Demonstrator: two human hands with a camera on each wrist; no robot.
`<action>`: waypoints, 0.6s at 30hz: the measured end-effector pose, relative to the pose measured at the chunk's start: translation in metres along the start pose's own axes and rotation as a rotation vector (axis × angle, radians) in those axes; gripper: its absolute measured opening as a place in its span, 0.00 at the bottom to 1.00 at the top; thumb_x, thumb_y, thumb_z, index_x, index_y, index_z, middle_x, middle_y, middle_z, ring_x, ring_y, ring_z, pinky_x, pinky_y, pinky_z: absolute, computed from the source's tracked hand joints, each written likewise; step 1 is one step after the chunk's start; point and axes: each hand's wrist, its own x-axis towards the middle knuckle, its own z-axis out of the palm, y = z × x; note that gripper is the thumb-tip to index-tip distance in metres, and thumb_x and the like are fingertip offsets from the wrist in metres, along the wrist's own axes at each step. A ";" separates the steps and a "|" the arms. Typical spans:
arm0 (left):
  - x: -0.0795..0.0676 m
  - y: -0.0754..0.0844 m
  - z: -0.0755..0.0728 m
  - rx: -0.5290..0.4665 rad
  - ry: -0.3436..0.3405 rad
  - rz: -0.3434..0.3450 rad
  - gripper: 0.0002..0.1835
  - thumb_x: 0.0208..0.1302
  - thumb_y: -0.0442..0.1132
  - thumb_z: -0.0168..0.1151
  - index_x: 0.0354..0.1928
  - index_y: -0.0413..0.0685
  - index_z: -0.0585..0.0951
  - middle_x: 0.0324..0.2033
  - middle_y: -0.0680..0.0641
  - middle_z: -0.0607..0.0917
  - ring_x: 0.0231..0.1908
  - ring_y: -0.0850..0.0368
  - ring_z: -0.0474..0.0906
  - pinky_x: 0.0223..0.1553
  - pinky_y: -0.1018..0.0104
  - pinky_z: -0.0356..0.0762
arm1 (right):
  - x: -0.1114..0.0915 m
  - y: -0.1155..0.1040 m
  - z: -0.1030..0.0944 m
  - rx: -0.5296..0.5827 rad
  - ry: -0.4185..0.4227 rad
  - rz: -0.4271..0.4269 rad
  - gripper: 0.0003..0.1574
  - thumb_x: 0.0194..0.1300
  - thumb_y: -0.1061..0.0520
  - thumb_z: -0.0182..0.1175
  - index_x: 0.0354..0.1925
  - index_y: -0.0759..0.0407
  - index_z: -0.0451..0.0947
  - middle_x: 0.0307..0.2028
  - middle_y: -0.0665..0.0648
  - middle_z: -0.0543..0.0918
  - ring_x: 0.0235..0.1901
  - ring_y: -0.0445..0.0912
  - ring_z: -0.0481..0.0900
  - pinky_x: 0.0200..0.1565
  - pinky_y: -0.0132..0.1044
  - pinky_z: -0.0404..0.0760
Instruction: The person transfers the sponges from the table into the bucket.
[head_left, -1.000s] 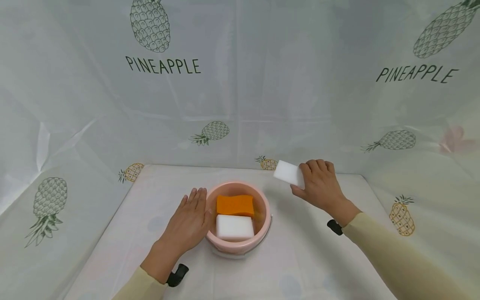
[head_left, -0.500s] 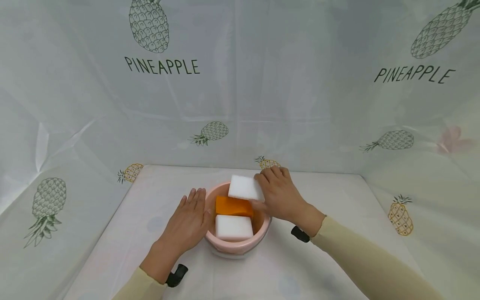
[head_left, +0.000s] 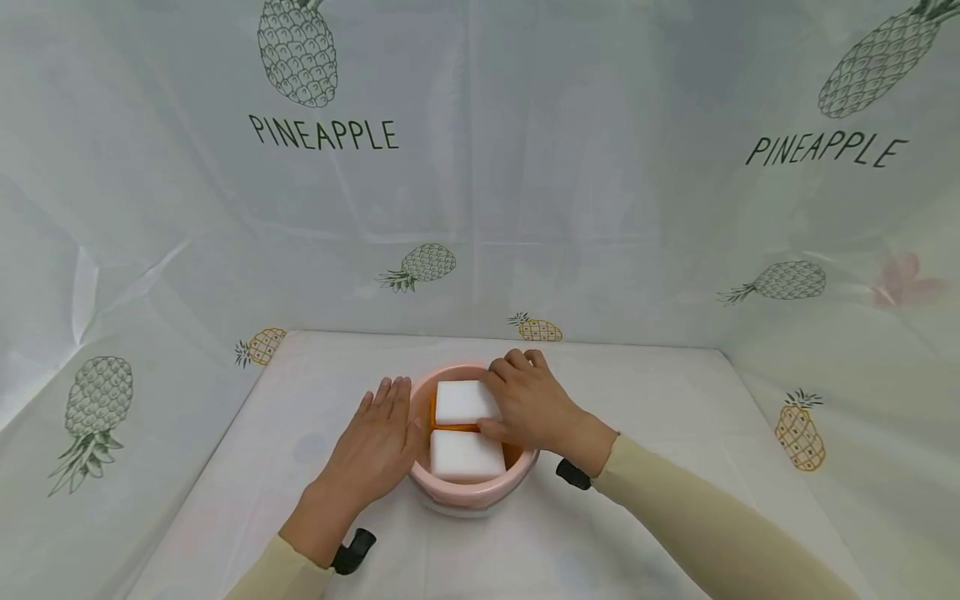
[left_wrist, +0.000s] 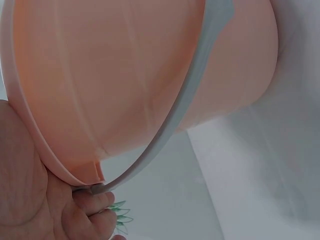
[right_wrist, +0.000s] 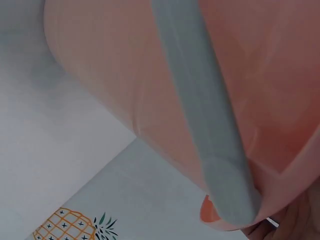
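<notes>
A pink bucket stands on the table with a grey handle hanging down its side. Inside, a white sponge lies nearest me. Behind it, another white sponge sits over an orange sponge, of which only thin edges show. My right hand reaches over the bucket's right rim and grips that rear white sponge by its right end, thumb at the near side. My left hand rests with straight fingers against the left of the rim; in the left wrist view its palm lies along the rim.
The table wears a pale, faintly spotted cover. White sheeting printed with pineapples rises behind it and on both sides. A black wrist strap piece shows under the left wrist, another under the right.
My right hand has carried the white sponge leftward from beyond the bucket's right side and down onto the orange sponge, now mostly covered. The left hand has stayed at the rim.
</notes>
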 end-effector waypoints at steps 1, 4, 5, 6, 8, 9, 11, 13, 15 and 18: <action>0.000 0.000 0.000 -0.001 -0.001 0.000 0.34 0.75 0.50 0.39 0.74 0.35 0.55 0.73 0.38 0.60 0.75 0.42 0.51 0.74 0.44 0.50 | 0.000 0.000 0.001 -0.002 -0.006 -0.003 0.36 0.61 0.28 0.53 0.50 0.54 0.77 0.43 0.51 0.78 0.45 0.47 0.67 0.53 0.49 0.65; 0.000 0.000 0.001 -0.013 -0.002 -0.005 0.34 0.75 0.50 0.40 0.74 0.35 0.55 0.73 0.38 0.60 0.75 0.42 0.51 0.74 0.44 0.50 | -0.001 0.000 0.001 -0.007 -0.020 -0.013 0.36 0.61 0.28 0.54 0.50 0.54 0.77 0.43 0.50 0.78 0.45 0.48 0.67 0.54 0.49 0.65; 0.000 0.000 0.001 -0.017 -0.004 -0.007 0.34 0.76 0.50 0.40 0.74 0.35 0.55 0.74 0.38 0.59 0.75 0.42 0.51 0.74 0.44 0.50 | -0.001 0.000 0.002 -0.009 -0.022 -0.016 0.36 0.61 0.28 0.54 0.50 0.54 0.77 0.42 0.50 0.78 0.45 0.48 0.68 0.54 0.49 0.65; 0.000 0.000 0.001 -0.022 -0.004 -0.008 0.34 0.76 0.50 0.40 0.74 0.35 0.55 0.74 0.39 0.59 0.75 0.42 0.50 0.74 0.44 0.50 | -0.001 0.000 0.002 -0.011 -0.024 -0.019 0.36 0.61 0.28 0.54 0.50 0.54 0.77 0.42 0.50 0.78 0.46 0.48 0.68 0.54 0.49 0.65; 0.000 0.000 0.001 -0.029 -0.008 -0.011 0.34 0.76 0.50 0.40 0.74 0.35 0.55 0.74 0.39 0.59 0.75 0.42 0.50 0.75 0.44 0.49 | -0.002 0.000 0.002 -0.012 -0.022 -0.021 0.36 0.61 0.28 0.55 0.49 0.54 0.77 0.42 0.50 0.78 0.46 0.48 0.68 0.54 0.50 0.65; 0.000 0.000 0.001 -0.030 -0.009 -0.012 0.34 0.76 0.50 0.40 0.74 0.35 0.55 0.74 0.39 0.59 0.75 0.42 0.50 0.75 0.45 0.49 | -0.002 0.001 0.002 -0.011 -0.023 -0.020 0.36 0.61 0.28 0.54 0.50 0.54 0.77 0.43 0.50 0.79 0.46 0.48 0.68 0.53 0.50 0.65; 0.000 0.000 0.001 -0.032 -0.012 -0.012 0.34 0.76 0.50 0.40 0.74 0.35 0.55 0.74 0.39 0.59 0.75 0.42 0.50 0.75 0.45 0.49 | -0.002 0.001 0.002 -0.010 -0.025 -0.016 0.37 0.61 0.27 0.54 0.51 0.54 0.77 0.44 0.51 0.79 0.46 0.48 0.69 0.54 0.50 0.65; 0.000 0.000 0.000 -0.031 -0.015 -0.011 0.34 0.76 0.50 0.40 0.74 0.35 0.55 0.74 0.39 0.59 0.75 0.42 0.50 0.75 0.45 0.49 | -0.003 0.001 0.002 -0.008 -0.028 -0.007 0.38 0.61 0.26 0.53 0.52 0.54 0.77 0.46 0.51 0.78 0.46 0.48 0.69 0.54 0.50 0.65; 0.000 0.000 0.000 -0.030 -0.017 -0.012 0.34 0.76 0.50 0.40 0.74 0.35 0.55 0.74 0.39 0.59 0.75 0.42 0.50 0.75 0.44 0.49 | -0.003 0.001 0.002 -0.001 -0.031 0.005 0.40 0.61 0.24 0.52 0.54 0.53 0.77 0.47 0.50 0.78 0.47 0.48 0.69 0.54 0.49 0.65; 0.000 0.000 0.000 -0.028 -0.019 -0.017 0.34 0.76 0.50 0.40 0.74 0.36 0.54 0.74 0.39 0.58 0.75 0.43 0.50 0.75 0.44 0.49 | -0.005 0.002 0.000 0.011 -0.013 0.020 0.42 0.60 0.23 0.52 0.55 0.52 0.77 0.48 0.50 0.78 0.47 0.48 0.69 0.53 0.49 0.65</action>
